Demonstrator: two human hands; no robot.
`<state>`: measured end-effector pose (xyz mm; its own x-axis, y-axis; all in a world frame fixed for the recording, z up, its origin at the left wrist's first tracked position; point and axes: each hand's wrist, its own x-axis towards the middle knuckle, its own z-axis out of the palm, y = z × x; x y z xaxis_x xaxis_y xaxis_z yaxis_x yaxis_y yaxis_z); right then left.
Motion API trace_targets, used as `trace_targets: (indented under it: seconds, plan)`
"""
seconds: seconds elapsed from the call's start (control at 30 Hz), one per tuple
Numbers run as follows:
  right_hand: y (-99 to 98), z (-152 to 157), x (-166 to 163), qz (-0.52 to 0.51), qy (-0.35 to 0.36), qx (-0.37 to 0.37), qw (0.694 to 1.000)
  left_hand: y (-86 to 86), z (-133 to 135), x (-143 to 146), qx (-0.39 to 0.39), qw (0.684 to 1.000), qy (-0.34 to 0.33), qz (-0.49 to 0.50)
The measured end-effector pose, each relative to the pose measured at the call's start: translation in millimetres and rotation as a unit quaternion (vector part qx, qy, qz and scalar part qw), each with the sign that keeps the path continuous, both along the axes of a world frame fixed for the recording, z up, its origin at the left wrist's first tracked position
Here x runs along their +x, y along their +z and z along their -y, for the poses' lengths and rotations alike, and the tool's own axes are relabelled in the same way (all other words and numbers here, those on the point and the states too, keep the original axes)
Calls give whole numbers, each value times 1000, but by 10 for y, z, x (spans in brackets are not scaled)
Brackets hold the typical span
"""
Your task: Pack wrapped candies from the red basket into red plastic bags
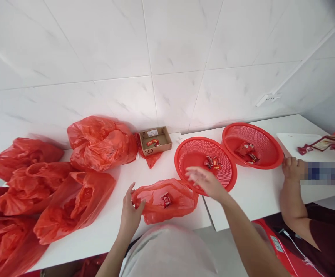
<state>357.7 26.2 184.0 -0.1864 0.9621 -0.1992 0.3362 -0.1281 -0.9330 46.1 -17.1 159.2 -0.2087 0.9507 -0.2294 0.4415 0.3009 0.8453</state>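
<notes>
My left hand (130, 209) holds the left rim of a small red plastic bag (181, 200) lying on the white table (167, 161); thumb and fingers pinch the plastic. One red wrapped sweet (166, 200) shows through the bag. My right hand (205, 181) hovers open, fingers spread and blurred, over the near rim of a red mesh basket (193, 154) that holds a few red sweets (213, 162).
A second red basket (264, 144) with sweets stands to the right. A small cardboard box (155, 141) sits by the tiled wall. Several full red bags (101, 143) pile up at the left. Another person's hand (292, 168) rests at the right, near a white tray (306, 140).
</notes>
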Motion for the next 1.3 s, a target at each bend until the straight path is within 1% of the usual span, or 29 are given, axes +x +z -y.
trace_targets:
  seconds: [0.03, 0.07, 0.1, 0.13, 0.2, 0.27, 0.33, 0.37, 0.4, 0.47, 0.53, 0.63, 0.67, 0.73, 0.77, 0.8, 0.83, 0.9, 0.93, 1.0, 1.03, 1.07, 1.1, 1.17, 1.23, 1.3]
  plan:
    - [-30, -76, 172, 65, -61, 9, 996, -12, 28, 7, 15, 999, -17, -48]
    - [-103, -150, 326, 154, -103, -7, 983, -26, 56, 7, 22, 995, -37, -88]
    - [-209, -216, 454, 242, -125, -56, 961, -42, 82, 0, 20, 990, -64, -121]
    - [-340, -269, 550, 279, -135, -93, 946, -60, 104, -14, 12, 984, -94, -150]
    - [-625, -331, 642, 311, -137, -154, 928, -93, 141, -55, -13, 969, -155, -194]
    - [-872, -348, 629, 301, -129, -189, 926, -118, 170, -99, -29, 956, -194, -221]
    - [-1030, -352, 575, 276, -116, -209, 931, -129, 193, -127, -36, 952, -198, -232]
    - [-1069, -356, 552, 257, -109, -213, 936, -129, 200, -132, -38, 952, -193, -234]
    - [-1080, -364, 537, 233, -103, -213, 943, -128, 202, -130, -37, 953, -185, -236]
    - [-1028, -377, 529, 175, -97, -203, 959, -120, 189, -106, -27, 957, -173, -232]
    - [-893, -363, 523, 103, -94, -181, 974, -114, 153, -60, -15, 961, -166, -220]
    - [-609, -238, 400, -22, -75, -145, 986, -113, 75, 26, -15, 970, -156, -185]
    - [-518, -169, 306, -85, -57, -140, 985, -114, 49, 54, -19, 973, -153, -170]
    - [-377, -12, 41, -217, -2, -142, 966, -113, 8, 103, -22, 978, -148, -142]
    - [-334, 61, -114, -259, 28, -145, 954, -109, -7, 123, -21, 980, -145, -131]
    - [-310, 121, -266, -268, 48, -141, 952, -102, -17, 138, -20, 982, -143, -122]
    - [-303, 160, -399, -247, 51, -124, 960, -92, -22, 149, -17, 983, -140, -114]
    - [-327, 151, -550, -168, 24, -78, 982, -66, -18, 158, -16, 985, -135, -104]
    - [-351, 98, -548, -113, -1, -55, 992, -53, -10, 155, -16, 985, -136, -100]
    - [-409, -95, -377, 12, -55, -27, 998, -35, 14, 139, -18, 985, -142, -94]
    - [-444, -219, -223, 97, -85, -15, 991, -31, 28, 128, -19, 985, -145, -91]
    - [-482, -347, -39, 153, -114, -11, 981, -30, 40, 115, -20, 985, -150, -87]
    - [-526, -469, 158, 189, -135, -13, 973, -32, 50, 103, -19, 984, -154, -85]
    - [-632, -658, 531, 275, -175, -39, 945, -40, 63, 82, -13, 983, -162, -84]
    - [-762, -748, 798, 349, -181, -69, 917, -42, 68, 67, -9, 982, -167, -86]
    - [-903, -756, 922, 412, -151, -92, 894, -36, 70, 50, -19, 983, -160, -93]
